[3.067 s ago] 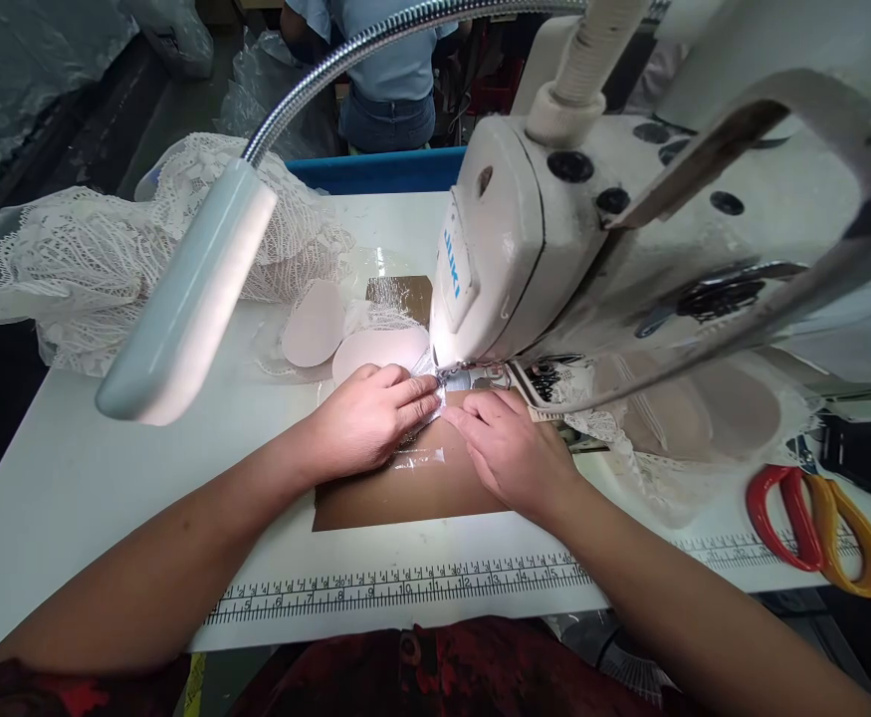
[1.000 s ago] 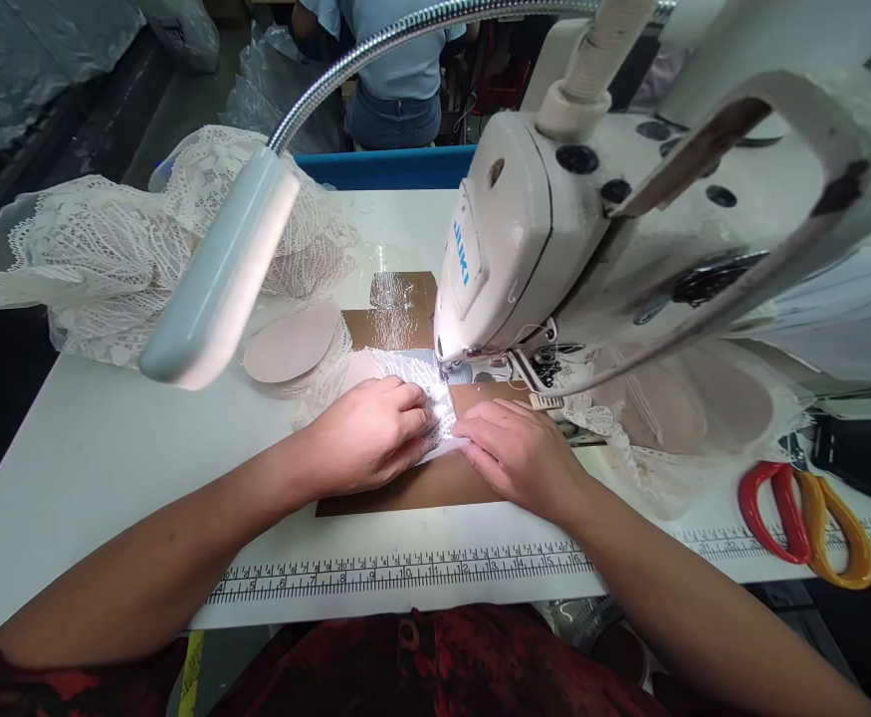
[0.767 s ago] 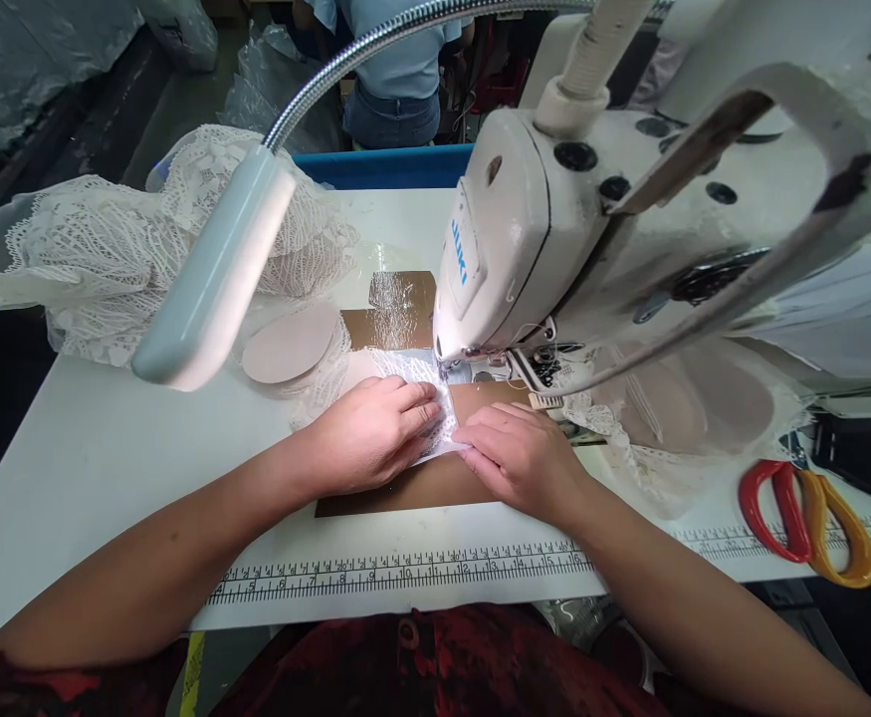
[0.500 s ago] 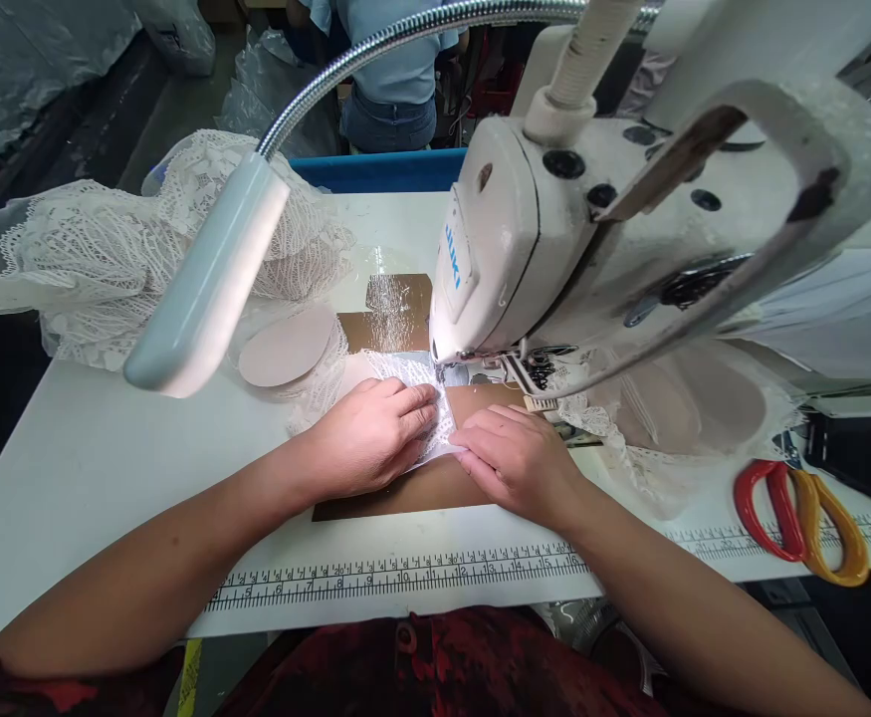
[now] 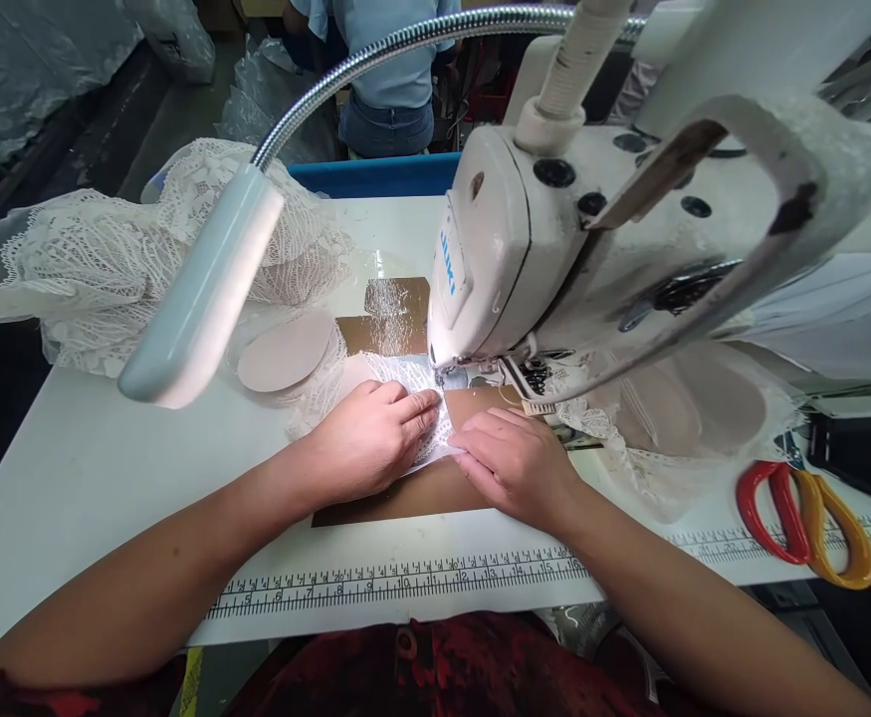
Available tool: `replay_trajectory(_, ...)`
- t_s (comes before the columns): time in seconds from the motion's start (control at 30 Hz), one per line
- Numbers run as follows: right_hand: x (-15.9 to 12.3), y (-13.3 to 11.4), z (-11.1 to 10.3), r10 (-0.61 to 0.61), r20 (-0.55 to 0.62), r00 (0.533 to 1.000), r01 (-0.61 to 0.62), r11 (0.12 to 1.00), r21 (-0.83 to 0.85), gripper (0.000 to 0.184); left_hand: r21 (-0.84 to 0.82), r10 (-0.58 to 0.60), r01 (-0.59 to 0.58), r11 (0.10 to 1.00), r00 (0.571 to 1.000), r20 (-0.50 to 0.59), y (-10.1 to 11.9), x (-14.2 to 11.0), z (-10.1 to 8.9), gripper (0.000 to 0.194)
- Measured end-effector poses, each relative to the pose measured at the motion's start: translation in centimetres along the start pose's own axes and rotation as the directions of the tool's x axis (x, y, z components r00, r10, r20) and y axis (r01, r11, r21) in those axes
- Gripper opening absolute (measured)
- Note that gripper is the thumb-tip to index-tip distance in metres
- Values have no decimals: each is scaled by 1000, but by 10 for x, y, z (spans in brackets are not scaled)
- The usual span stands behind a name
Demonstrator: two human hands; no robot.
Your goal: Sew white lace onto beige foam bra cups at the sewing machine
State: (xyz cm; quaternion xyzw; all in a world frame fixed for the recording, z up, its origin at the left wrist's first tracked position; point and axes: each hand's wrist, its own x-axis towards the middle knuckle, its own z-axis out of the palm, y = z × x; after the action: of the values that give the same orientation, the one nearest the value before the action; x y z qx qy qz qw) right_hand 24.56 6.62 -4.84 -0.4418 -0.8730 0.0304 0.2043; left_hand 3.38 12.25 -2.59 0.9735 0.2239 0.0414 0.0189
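Resting on lace (image 5: 433, 440), hands (image 5: 375, 436) (image 5: 517, 463) angled inward

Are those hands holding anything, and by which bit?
No clear grip: the left hand lies on the lace; the right hand touches its near right corner, but whether it pinches can't be seen.

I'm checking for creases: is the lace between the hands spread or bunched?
Spread: the lace lies flat beside the left hand, which hides part.
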Motion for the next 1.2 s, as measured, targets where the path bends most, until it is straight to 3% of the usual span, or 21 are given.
replay_trajectory(0.47, 2, 0, -1, 1, 14, 1000, 0, 996, -91, 19, 29, 28, -26, 999, 997, -66, -4, 0, 3, 33)
replay_trajectory(0.87, 6, -1, 3, 21, 28, 999, -16, 989, -149, 24, 41, -21, 24, 999, 997, -69, -15, 4, 7, 35)
replay_trajectory(1.1, 7, -2, 1, 8, 28, 1000, -4, 986, -167, 26, 51, 100, -96, 994, 992, -73, -16, 1, 11, 35)
replay_trajectory(1.2, 7, -2, 1, 7, 13, 1000, -5, 986, -167, 25, 41, 84, -81, 996, 994, -64, -16, 0, 13, 37)
